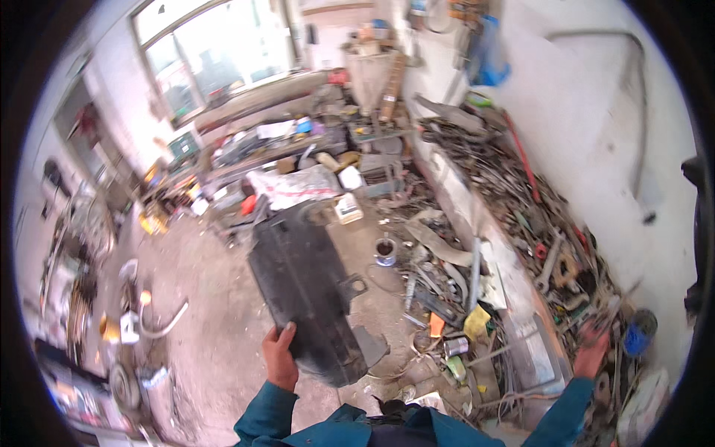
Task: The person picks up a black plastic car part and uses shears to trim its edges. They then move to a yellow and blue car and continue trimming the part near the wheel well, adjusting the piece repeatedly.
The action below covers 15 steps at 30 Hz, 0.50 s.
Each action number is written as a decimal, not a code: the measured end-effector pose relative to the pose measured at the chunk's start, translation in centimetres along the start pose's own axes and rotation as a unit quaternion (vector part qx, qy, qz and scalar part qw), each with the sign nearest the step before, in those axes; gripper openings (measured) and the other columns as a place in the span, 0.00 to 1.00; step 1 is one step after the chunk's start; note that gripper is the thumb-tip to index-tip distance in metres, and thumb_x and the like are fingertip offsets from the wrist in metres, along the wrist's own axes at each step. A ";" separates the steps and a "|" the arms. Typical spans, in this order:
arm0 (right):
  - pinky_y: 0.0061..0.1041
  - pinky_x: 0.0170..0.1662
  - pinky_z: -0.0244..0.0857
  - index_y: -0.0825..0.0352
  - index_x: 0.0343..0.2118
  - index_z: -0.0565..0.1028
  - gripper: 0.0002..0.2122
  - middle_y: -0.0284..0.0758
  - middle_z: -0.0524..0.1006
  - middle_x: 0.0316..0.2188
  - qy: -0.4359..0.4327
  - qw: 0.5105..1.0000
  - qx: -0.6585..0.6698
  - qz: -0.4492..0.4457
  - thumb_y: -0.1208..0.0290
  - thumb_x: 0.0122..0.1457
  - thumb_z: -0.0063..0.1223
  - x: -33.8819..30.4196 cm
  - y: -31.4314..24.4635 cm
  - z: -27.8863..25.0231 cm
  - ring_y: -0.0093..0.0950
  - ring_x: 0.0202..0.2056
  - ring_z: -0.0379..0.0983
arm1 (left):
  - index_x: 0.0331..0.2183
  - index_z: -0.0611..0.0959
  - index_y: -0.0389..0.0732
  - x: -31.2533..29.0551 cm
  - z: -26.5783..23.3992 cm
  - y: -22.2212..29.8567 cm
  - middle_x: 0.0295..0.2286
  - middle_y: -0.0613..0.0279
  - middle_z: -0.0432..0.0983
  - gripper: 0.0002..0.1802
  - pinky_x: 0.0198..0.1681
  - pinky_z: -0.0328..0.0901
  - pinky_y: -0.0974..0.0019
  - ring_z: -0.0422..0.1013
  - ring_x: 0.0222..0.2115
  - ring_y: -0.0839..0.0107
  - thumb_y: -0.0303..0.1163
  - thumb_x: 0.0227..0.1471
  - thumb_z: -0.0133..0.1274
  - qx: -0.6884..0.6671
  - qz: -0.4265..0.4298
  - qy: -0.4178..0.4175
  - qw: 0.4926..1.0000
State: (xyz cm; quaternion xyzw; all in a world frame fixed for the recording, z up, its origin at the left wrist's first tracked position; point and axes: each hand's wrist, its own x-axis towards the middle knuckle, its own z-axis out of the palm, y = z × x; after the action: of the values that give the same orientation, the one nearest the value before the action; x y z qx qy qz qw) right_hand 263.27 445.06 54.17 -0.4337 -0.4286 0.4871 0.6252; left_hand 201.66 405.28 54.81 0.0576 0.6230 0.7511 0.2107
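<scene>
My left hand (280, 359) is closed on the near left edge of a large dark, flat box-shaped part (304, 276), its thumb lying over the top face. The part is held tilted above the floor; a lug with a hole (357, 285) sticks out of its right side. Out to the right, my right hand (590, 350) reaches over a long ledge heaped with loose tools and metal parts (521, 216). Motion smears its fingers, so I cannot tell whether they hold anything. Close beside that hand is a blue container (639, 333) with a dark opening.
Scrap metal and tools (439, 279) cover the floor along the ledge. A small can with dark contents (385, 252) and a white jug (348, 208) stand beyond the part. A cluttered bench (253, 156) runs under the window; a bent white hose (165, 322) lies at left.
</scene>
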 end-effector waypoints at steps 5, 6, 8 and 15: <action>0.24 0.31 0.70 0.69 0.64 0.70 0.26 0.27 0.75 0.28 -0.261 0.948 0.062 0.172 0.73 0.62 0.61 -17.7 6.5 15.9 0.21 0.27 0.71 | 0.50 0.84 0.29 -1.8 -4.0 1.0 0.42 0.62 0.85 0.19 0.50 0.69 0.69 0.77 0.41 0.74 0.31 0.62 0.65 -0.085 -0.016 -0.008 0.996; 0.25 0.31 0.69 0.69 0.65 0.70 0.28 0.28 0.75 0.28 -0.327 0.928 0.037 0.178 0.75 0.60 0.62 -20.7 6.9 18.7 0.21 0.26 0.71 | 0.50 0.85 0.29 -2.1 -4.8 1.2 0.42 0.62 0.85 0.20 0.48 0.70 0.68 0.78 0.40 0.75 0.33 0.62 0.66 -0.074 -0.008 -0.001 0.997; 0.27 0.33 0.70 0.68 0.66 0.70 0.31 0.30 0.76 0.29 -0.424 0.887 -0.079 0.164 0.78 0.58 0.62 -26.0 7.1 23.5 0.22 0.27 0.72 | 0.49 0.85 0.28 -2.2 -6.8 2.1 0.41 0.63 0.85 0.21 0.48 0.70 0.68 0.77 0.40 0.75 0.35 0.62 0.66 -0.042 0.013 0.010 0.999; 0.37 0.53 0.71 0.63 0.68 0.69 0.38 0.42 0.76 0.42 -0.714 0.636 -0.286 -0.067 0.73 0.50 0.65 -36.6 6.7 31.4 0.42 0.45 0.76 | 0.47 0.87 0.27 -0.1 -14.5 10.1 0.39 0.61 0.86 0.24 0.43 0.72 0.68 0.79 0.36 0.76 0.41 0.62 0.67 0.004 -0.011 -0.023 1.000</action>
State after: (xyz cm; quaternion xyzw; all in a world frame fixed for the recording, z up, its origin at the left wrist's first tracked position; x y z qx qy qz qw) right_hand 225.84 414.11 51.64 -0.0783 -0.8871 0.4548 0.0000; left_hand 194.26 390.65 61.35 0.0691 0.6212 0.7449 0.2333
